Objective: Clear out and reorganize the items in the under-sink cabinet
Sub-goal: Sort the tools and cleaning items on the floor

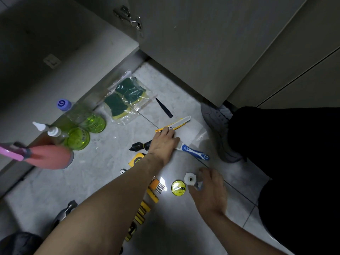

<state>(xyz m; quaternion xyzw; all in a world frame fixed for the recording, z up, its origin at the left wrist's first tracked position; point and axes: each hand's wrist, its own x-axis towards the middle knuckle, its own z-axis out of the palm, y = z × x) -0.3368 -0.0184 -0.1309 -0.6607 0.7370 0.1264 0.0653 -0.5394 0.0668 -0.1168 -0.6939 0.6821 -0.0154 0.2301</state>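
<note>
I look down at a grey tile floor (103, 177) strewn with items beside the open under-sink cabinet (55, 52). My left hand (162, 142) reaches forward and covers the head of a blue-and-white handled brush (195, 151), its fingers closed over it. The fingertips touch a yellow-and-white utility knife (177, 123). My right hand (209, 188) is lower right and holds a white plastic fitting (190, 179) just above the floor. A round yellow tape roll (178, 187) lies right beside that fitting.
Bagged green sponges (125, 100), a black pointed nozzle (163, 107), two green bottles (93, 122), a pink spray bottle (49, 157), a yellow tape measure (137, 159) and a hammer (66, 210) lie around. The open cabinet door (184, 43) stands ahead. My shoe (219, 133) is on the right.
</note>
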